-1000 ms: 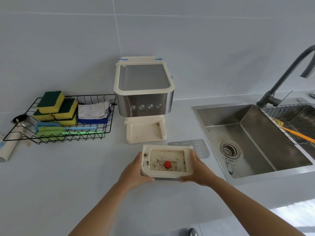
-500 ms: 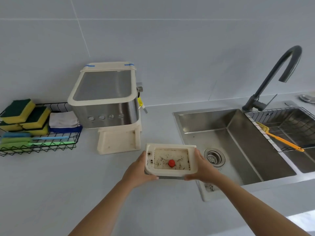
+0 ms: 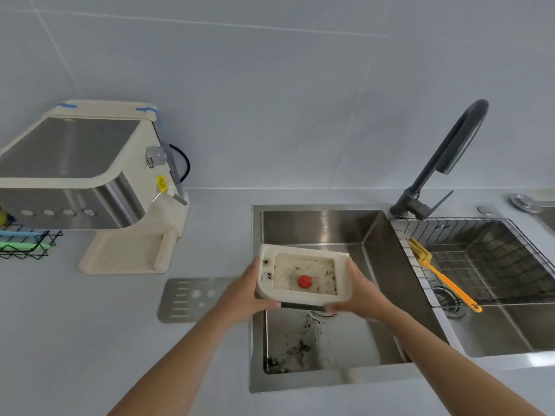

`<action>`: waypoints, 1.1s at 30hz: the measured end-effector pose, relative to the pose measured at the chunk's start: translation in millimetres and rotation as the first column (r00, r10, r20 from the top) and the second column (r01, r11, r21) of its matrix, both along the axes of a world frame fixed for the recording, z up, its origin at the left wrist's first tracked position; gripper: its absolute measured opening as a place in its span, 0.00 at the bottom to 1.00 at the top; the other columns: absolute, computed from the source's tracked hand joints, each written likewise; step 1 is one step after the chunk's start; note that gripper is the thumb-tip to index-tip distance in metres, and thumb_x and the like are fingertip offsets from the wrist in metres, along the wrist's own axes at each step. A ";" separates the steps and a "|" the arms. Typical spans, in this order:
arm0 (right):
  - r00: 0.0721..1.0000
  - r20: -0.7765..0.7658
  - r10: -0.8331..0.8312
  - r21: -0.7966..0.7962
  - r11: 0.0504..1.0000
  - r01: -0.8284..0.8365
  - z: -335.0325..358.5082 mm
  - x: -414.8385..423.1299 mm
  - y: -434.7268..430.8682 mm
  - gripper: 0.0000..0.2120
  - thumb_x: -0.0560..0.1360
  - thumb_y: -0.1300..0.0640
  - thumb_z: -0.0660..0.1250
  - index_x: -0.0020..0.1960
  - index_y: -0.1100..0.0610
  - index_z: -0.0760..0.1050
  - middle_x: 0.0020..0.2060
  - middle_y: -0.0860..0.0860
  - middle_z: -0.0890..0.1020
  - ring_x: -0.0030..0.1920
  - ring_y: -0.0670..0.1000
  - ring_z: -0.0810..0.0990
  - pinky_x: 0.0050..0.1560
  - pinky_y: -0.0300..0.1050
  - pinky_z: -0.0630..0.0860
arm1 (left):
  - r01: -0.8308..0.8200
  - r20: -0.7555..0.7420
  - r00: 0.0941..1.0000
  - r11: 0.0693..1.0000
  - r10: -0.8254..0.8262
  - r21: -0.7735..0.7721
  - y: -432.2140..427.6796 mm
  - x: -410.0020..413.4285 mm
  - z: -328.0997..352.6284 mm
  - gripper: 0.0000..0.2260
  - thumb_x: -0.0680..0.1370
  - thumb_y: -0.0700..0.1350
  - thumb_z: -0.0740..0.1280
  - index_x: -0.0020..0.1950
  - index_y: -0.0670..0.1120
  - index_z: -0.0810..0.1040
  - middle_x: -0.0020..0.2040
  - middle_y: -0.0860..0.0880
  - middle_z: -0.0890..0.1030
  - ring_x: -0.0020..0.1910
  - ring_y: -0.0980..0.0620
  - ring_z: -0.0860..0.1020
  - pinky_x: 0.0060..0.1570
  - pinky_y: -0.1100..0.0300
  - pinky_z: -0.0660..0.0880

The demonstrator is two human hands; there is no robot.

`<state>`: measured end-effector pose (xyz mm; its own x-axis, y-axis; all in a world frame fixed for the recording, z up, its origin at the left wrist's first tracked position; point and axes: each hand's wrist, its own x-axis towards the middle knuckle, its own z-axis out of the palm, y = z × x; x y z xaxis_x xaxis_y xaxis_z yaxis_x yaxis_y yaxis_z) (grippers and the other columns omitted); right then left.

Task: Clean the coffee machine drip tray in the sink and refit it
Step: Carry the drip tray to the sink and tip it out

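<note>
The cream drip tray (image 3: 303,279), speckled with dark coffee grounds and with a red float in its middle, hangs over the left basin of the steel sink (image 3: 315,223). My left hand (image 3: 243,295) grips its left edge and my right hand (image 3: 360,295) grips its right edge. The tray is tilted slightly down to the right. The coffee machine (image 3: 81,178), cream and steel, stands at the left on the counter with its base slot bare. The tray's metal grate (image 3: 192,298) lies flat on the counter left of the sink.
A dark curved faucet (image 3: 444,157) rises behind the sink. A wire basket (image 3: 492,259) with a yellow brush (image 3: 441,277) sits in the right basin. Grounds lie on the left basin floor. A black wire rack (image 3: 27,244) is at the far left edge.
Both hands have carried the drip tray to the right, from above the counter in front of the machine to over the left sink basin. The view has swung right with them.
</note>
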<state>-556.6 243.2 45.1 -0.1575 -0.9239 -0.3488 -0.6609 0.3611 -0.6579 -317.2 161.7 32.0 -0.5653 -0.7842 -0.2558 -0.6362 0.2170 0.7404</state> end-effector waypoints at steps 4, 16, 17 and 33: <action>0.999 0.047 0.017 -0.023 1.000 -0.016 5.4 -33.2 1.3 0.52 0.51 0.44 0.78 0.69 0.48 0.56 0.61 0.45 0.71 0.58 0.49 0.76 0.51 0.50 0.81 | -0.007 -0.012 1.000 1.000 0.007 0.012 4.3 -34.9 8.8 0.43 0.68 0.47 0.74 0.74 0.56 0.51 0.62 0.59 0.71 0.61 0.56 0.72 0.59 0.57 0.73; 0.969 0.224 -0.101 0.050 0.994 0.092 5.0 -84.8 7.8 0.40 0.61 0.58 0.78 0.68 0.52 0.61 0.55 0.47 0.78 0.56 0.49 0.77 0.57 0.46 0.77 | 0.010 -0.040 0.999 0.999 -0.009 0.037 0.5 -90.5 26.2 0.36 0.70 0.46 0.73 0.73 0.53 0.57 0.66 0.54 0.72 0.58 0.58 0.70 0.43 0.73 0.68; 0.965 0.240 -0.106 0.054 0.994 0.096 6.5 -85.6 7.8 0.37 0.63 0.60 0.77 0.66 0.52 0.63 0.52 0.44 0.78 0.52 0.45 0.77 0.53 0.41 0.77 | 0.004 -0.048 0.999 0.999 -0.002 0.047 -0.6 -92.8 26.6 0.36 0.71 0.46 0.72 0.73 0.52 0.57 0.67 0.53 0.72 0.58 0.59 0.69 0.44 0.73 0.68; 0.851 0.464 -0.246 0.043 0.966 0.256 1.3 -90.6 -11.6 0.09 0.71 0.53 0.70 0.49 0.54 0.75 0.43 0.50 0.79 0.41 0.48 0.74 0.42 0.38 0.68 | -0.146 -0.088 0.985 0.989 0.145 -0.002 -29.3 -108.7 37.0 0.30 0.74 0.53 0.68 0.73 0.49 0.61 0.51 0.61 0.70 0.46 0.62 0.70 0.42 0.70 0.70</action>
